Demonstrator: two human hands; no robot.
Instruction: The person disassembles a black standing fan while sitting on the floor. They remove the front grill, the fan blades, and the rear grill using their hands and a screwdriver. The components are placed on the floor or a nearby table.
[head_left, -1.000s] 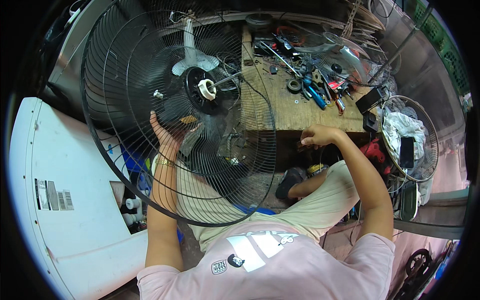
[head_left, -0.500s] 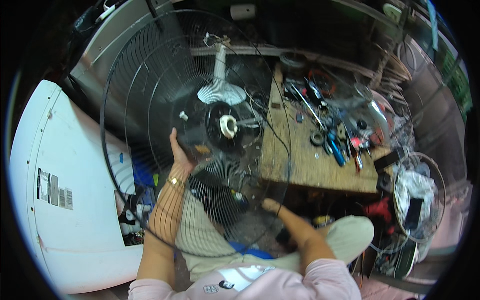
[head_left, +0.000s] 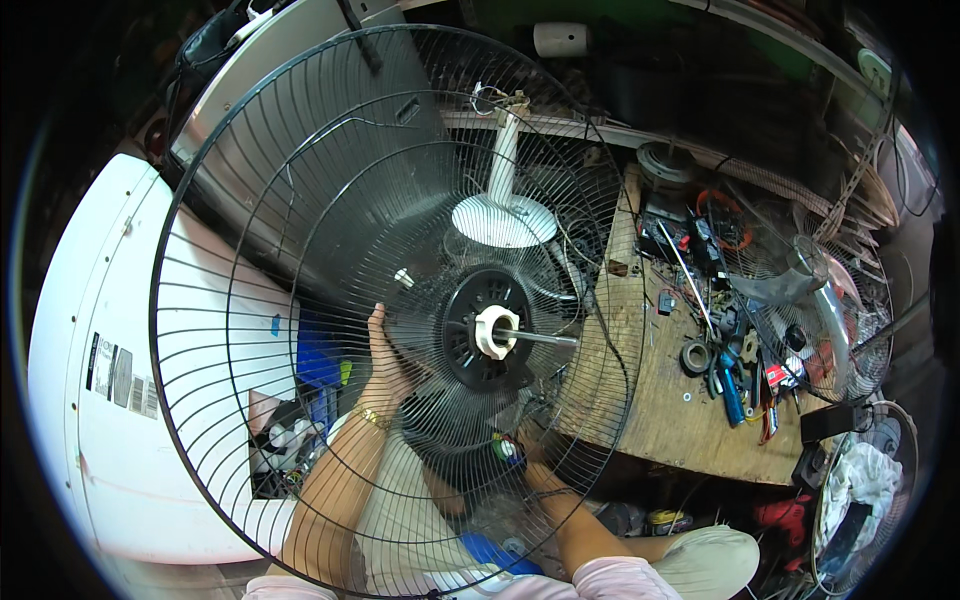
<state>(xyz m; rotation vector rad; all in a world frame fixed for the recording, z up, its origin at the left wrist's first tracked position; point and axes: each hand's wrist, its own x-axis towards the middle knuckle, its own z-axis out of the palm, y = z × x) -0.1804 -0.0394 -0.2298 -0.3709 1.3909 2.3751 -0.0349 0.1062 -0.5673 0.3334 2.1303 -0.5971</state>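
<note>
Fan grille (head_left: 425, 335), L hand (head_left: 392, 378) behind, barcode label (head_left: 122, 378) on wht panel (head_left: 120, 480)

The fan cage (head_left: 475, 425) is metal wire, with a white plastic-looking nut (head_left: 484, 335) at its middle. Right of the cage, the table (head_left: 655, 420) is rough wood.

Fan guard (head_left: 462, 345) in the middle, casing (head_left: 120, 480) to its left, workbench (head_left: 640, 420) to its right — tools (head_left: 733, 395) on top

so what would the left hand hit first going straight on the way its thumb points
Probably the grey metal panel, seen through the fan guard; the left hand would pass just left of the small white piece, though depth is unclear.
</note>
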